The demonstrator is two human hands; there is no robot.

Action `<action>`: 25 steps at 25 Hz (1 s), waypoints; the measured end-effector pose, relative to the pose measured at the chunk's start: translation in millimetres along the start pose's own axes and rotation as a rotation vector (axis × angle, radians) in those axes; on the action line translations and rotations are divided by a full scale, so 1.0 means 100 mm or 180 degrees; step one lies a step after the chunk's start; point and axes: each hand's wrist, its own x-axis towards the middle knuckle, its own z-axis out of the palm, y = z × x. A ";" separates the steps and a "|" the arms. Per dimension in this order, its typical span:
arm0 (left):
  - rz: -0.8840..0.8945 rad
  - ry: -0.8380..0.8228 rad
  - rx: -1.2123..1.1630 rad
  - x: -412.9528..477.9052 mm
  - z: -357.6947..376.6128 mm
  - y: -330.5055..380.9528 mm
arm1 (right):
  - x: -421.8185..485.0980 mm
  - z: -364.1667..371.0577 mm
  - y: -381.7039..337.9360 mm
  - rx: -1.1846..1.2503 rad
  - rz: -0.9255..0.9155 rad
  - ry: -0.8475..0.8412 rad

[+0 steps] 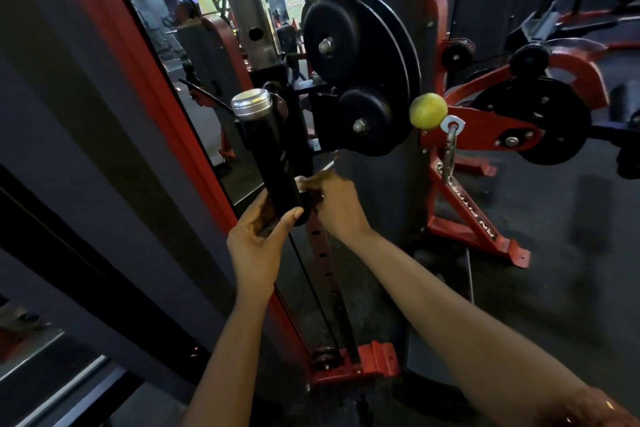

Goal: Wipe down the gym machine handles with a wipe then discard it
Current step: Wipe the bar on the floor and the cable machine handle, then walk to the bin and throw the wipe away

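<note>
Gym machine handle (270, 156) first: it is a black cylinder with a silver cap (251, 101), standing nearly upright with a slight lean, mounted on the left side of the cable machine (377, 201), just left of the big black pulley (349, 42) and the smaller one (363, 121) beneath it. A mirror (194, 45) runs behind it on the left.

Both forearms reach up and forward from the bottom of the view. The left hand (256, 246) comes up from below and grips the lower end of the handle, its fingers curled behind the tube and its thumb (294, 215) lying across the front. The right hand (336, 204) meets the handle from the right at about the same height, wrist slightly bent. It is blurred, but its fingers look bunched and pinching the wipe (300, 181), a small white scrap pressed against the tube's side.

The risks, as I judge them:
- The left hand covers the lowest stretch, so that part may go unwiped unless the grip shifts.
- The wipe is small and held only at the fingertips, so a fast stroke could pull it loose or fold it over on itself.
- The upper half and the cap look easy to skip.
- The thin cable (311, 288) hangs just below the hands and could catch the wipe.
</note>
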 end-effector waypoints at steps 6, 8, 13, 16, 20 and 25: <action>0.0049 -0.0072 0.0047 0.02 -0.01 0.03 | -0.43 -0.12 -0.26 0.1486 0.1074 0.0194; 0.0076 -0.0070 0.0002 -0.01 -0.04 0.13 | -0.58 -0.21 -0.42 0.2771 0.1425 0.0404; 0.0028 -0.0371 0.0149 -0.29 -0.18 0.20 | -1.02 -0.23 -0.44 0.2556 0.1654 0.0867; 0.0098 -0.0760 0.0551 -0.76 -0.31 0.00 | -1.49 -0.28 -0.41 0.1833 0.1868 0.1163; 0.0369 -0.2076 0.0749 -1.38 -0.05 -0.26 | -2.28 -0.59 -0.42 0.0768 0.2267 0.1335; 0.1174 -0.3929 0.0935 -2.00 0.87 -0.12 | -3.37 -1.30 -0.12 -0.0445 0.2985 0.1991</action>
